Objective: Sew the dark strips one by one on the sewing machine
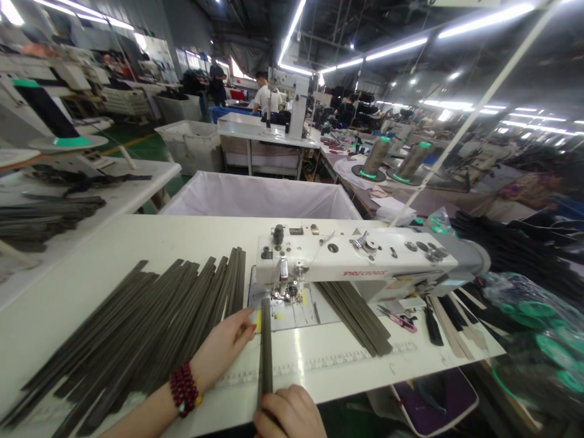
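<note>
A long grey-brown fabric strip (266,344) runs from the presser foot of a white sewing machine (328,258) toward the table's front edge. My right hand (292,415) is closed around the strip's near end. To the left of the strip, my left hand (225,340), with a dark red bead bracelet (184,389) on the wrist, rests by the needle plate. Its fingers are partly bent and apart, with nothing seen in them. A spread of similar strips (150,322) lies left of this hand. More strips (358,316) lie under the machine arm.
Pink-handled thread snips (401,319) lie right of the machine. A printed ruler scale (319,363) runs along the table (182,228). Behind stands a white cloth-lined bin (260,193). Thread cones (375,157) stand farther back, and people work in the background.
</note>
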Demonstrator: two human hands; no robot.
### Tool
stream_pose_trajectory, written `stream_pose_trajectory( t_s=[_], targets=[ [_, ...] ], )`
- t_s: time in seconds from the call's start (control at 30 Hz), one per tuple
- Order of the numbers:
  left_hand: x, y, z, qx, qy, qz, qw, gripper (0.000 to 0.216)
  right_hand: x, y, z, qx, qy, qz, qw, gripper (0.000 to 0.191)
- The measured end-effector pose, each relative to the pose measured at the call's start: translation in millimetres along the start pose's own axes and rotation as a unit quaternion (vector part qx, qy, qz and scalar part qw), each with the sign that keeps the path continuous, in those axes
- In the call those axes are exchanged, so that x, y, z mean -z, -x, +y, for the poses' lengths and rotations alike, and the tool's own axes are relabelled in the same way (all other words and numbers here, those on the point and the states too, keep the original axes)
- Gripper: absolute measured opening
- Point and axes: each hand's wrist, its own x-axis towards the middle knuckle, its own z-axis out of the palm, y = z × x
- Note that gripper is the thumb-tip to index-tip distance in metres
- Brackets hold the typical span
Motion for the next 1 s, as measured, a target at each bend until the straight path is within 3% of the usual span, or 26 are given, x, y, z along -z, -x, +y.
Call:
stream_pose_trajectory(
  t_s=[0.07, 0.13, 0.23, 0.5, 0.83, 1.0],
  targets=[
    [5, -7, -6, -0.103, -0.123, 0.042, 0.986, 0.034, 2, 2, 9, 0.005, -0.001, -0.006, 1.0, 0.011],
    [6, -12, -12, -0.173, -0.22, 0.039, 0.959, 0.036, -4, 8, 11, -0.001, 0.006, -0.002, 1.0, 0.01],
    [-2, -17, -22, -0.222, -0.3, 0.017, 0.928, 0.04, -18, 16, 10, -0.029, 0.022, 0.021, 0.999, 0.004],
    [-11, -26, -28, -0.233, -0.313, 0.023, 0.92, 0.043, -20, 10, 12, -0.087, 0.031, 0.03, 0.995, 0.013],
    [-14, -26, -22, -0.212, -0.329, 0.024, 0.92, 0.041, 15, 6, 25, -0.042, 0.014, -0.015, 0.999, 0.015],
    [-15, -27, -23, -0.213, -0.323, 0.028, 0.922, 0.042, 20, 9, 30, -0.032, 0.015, -0.031, 0.999, 0.016]
  ],
)
